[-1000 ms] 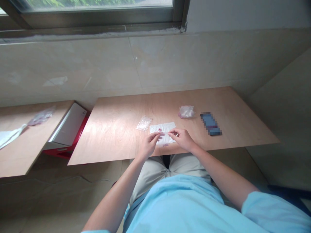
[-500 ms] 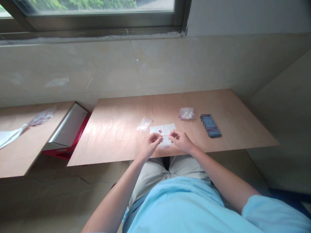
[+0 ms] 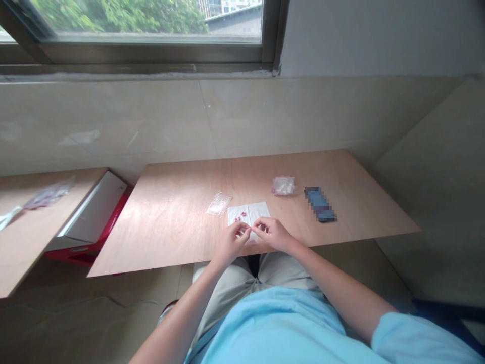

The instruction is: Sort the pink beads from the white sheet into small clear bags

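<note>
My left hand [image 3: 232, 241] and my right hand [image 3: 272, 234] meet fingertip to fingertip at the near edge of a white paper sheet [image 3: 248, 213] that lies on the wooden table [image 3: 182, 212]. Both hands are pinched closed on something too small to make out. A few small pink-red bits [image 3: 239, 218] lie on the sheet just beyond my left fingers.
A small clear plastic bag [image 3: 219, 204] lies left of the sheet, a crumpled bag [image 3: 282, 185] and a dark phone [image 3: 320, 204] to its right. A white and red box [image 3: 89, 217] leans between this table and another table [image 3: 22, 237] at left.
My two hands have drawn closer together and nearer to the table's front edge. The camera has tilted up, so more of the window shows.
</note>
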A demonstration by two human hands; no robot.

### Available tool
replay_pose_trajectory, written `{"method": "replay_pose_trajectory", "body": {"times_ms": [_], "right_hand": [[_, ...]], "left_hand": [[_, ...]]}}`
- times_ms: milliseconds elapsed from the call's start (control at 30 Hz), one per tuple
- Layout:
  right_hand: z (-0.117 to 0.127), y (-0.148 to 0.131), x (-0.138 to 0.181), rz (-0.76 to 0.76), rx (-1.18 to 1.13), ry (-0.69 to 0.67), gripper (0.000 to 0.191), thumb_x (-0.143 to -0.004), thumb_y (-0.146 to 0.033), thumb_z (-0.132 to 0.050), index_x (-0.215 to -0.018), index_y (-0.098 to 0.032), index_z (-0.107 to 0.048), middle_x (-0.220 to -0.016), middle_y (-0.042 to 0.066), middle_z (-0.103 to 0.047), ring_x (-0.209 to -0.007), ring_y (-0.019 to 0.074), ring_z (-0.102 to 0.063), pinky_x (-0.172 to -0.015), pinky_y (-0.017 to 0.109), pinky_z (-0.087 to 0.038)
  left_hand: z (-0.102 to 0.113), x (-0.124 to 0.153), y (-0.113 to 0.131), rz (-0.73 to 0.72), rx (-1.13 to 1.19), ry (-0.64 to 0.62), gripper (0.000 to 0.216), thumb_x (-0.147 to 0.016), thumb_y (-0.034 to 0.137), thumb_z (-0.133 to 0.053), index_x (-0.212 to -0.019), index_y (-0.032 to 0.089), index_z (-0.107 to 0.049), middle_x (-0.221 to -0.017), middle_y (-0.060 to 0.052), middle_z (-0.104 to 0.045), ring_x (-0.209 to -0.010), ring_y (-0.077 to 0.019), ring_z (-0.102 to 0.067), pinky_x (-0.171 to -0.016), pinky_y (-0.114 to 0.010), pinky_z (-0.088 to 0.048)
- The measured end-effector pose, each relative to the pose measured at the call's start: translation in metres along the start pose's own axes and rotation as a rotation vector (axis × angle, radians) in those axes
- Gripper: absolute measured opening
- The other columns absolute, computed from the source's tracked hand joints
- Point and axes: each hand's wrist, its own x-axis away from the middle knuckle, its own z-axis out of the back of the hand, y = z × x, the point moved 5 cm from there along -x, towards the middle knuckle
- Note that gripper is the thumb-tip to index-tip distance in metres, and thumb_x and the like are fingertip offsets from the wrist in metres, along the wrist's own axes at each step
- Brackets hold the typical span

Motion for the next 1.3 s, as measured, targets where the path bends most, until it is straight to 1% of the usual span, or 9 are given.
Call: {"method": "replay_pose_trajectory", "body": {"times_ms": [167, 333, 533, 667, 967, 1067, 1167, 1233, 1300], "right_hand": [[0.005, -0.003, -0.002, 0.02, 0.089, 0.009, 0.025, -0.097, -0.04, -0.059, -0.085, -0.019, -0.065, -0.079, 0.0, -0.065, -0.07, 0.0144, -0.056, -0.067, 0.025, -0.041], [0.008, -0.004, -0.004, 0.023, 0.109, -0.014, 0.029, -0.098, -0.041, -0.058, -0.08, -0.019, -0.06, -0.077, 0.0, -0.062, -0.069, 0.0139, -0.053, -0.065, 0.025, -0.038], [0.011, -0.009, -0.007, -0.002, 0.032, -0.086, 0.034, -0.096, -0.045, -0.058, -0.076, -0.018, -0.058, -0.071, -0.003, -0.056, -0.065, 0.0122, -0.048, -0.061, 0.024, -0.034], [0.015, -0.008, -0.008, -0.062, -0.066, -0.114, 0.034, -0.094, -0.046, -0.06, -0.078, -0.017, -0.061, -0.072, -0.002, -0.058, -0.066, 0.0121, -0.049, -0.061, 0.024, -0.034], [0.023, 0.005, -0.013, -0.154, -0.164, -0.092, 0.026, -0.092, -0.043, -0.061, -0.086, -0.017, -0.066, -0.078, 0.001, -0.064, -0.073, 0.0149, -0.059, -0.061, 0.023, -0.044], [0.018, 0.009, -0.012, -0.213, -0.257, -0.071, 0.024, -0.089, -0.043, -0.064, -0.092, -0.019, -0.063, -0.081, 0.001, -0.064, -0.072, 0.0149, -0.061, -0.056, 0.022, -0.046], [0.01, 0.011, -0.011, -0.237, -0.349, -0.11, 0.028, -0.085, -0.044, -0.068, -0.098, -0.02, -0.063, -0.083, 0.001, -0.065, -0.069, 0.0143, -0.061, -0.052, 0.021, -0.046], [0.008, 0.014, -0.014, -0.225, -0.362, -0.127, 0.028, -0.085, -0.045, -0.068, -0.093, -0.019, -0.064, -0.08, 0.002, -0.065, -0.066, 0.0133, -0.06, -0.051, 0.021, -0.046], [0.019, 0.022, -0.025, -0.21, -0.362, -0.075, 0.028, -0.085, -0.046, -0.066, -0.09, -0.019, -0.063, -0.079, 0.001, -0.066, -0.062, 0.012, -0.059, -0.051, 0.021, -0.045]], "left_hand": [[0.006, -0.004, -0.004, -0.005, -0.025, 0.021, 0.027, -0.092, 0.044, -0.061, -0.085, 0.019, -0.069, -0.085, -0.004, -0.071, -0.079, -0.019, -0.065, -0.072, -0.029, -0.049], [0.01, -0.006, -0.009, 0.036, 0.075, 0.021, 0.031, -0.089, 0.048, -0.065, -0.081, 0.018, -0.065, -0.08, -0.004, -0.071, -0.076, -0.0195, -0.067, -0.067, -0.029, -0.05], [0.016, -0.009, -0.008, 0.076, 0.132, -0.003, 0.032, -0.086, 0.047, -0.07, -0.075, 0.018, -0.061, -0.074, -0.003, -0.071, -0.072, -0.0186, -0.066, -0.065, -0.027, -0.048], [0.021, -0.012, -0.007, 0.069, 0.122, -0.007, 0.033, -0.085, 0.047, -0.071, -0.074, 0.017, -0.063, -0.073, -0.002, -0.068, -0.07, -0.0169, -0.063, -0.063, -0.026, -0.047], [0.021, -0.017, -0.014, 0.118, 0.247, -0.045, 0.036, -0.09, 0.052, -0.062, -0.095, 0.018, -0.071, -0.088, -0.007, -0.072, -0.079, -0.0207, -0.069, -0.068, -0.032, -0.059], [0.02, -0.016, -0.012, 0.146, 0.309, -0.039, 0.037, -0.09, 0.052, -0.062, -0.098, 0.017, -0.071, -0.091, -0.007, -0.071, -0.08, -0.0207, -0.07, -0.067, -0.033, -0.061], [0.019, -0.013, -0.009, 0.175, 0.362, -0.044, 0.039, -0.09, 0.053, -0.062, -0.102, 0.017, -0.071, -0.094, -0.008, -0.07, -0.081, -0.0209, -0.07, -0.068, -0.034, -0.062], [0.02, -0.012, -0.007, 0.177, 0.384, -0.033, 0.043, -0.091, 0.052, -0.06, -0.114, 0.018, -0.069, -0.094, -0.008, -0.069, -0.086, -0.0218, -0.069, -0.068, -0.035, -0.063], [0.022, -0.012, -0.008, 0.171, 0.38, 0.003, 0.048, -0.091, 0.052, -0.06, -0.127, 0.02, -0.062, -0.097, -0.008, -0.069, -0.093, -0.0226, -0.069, -0.068, -0.034, -0.063]]}}
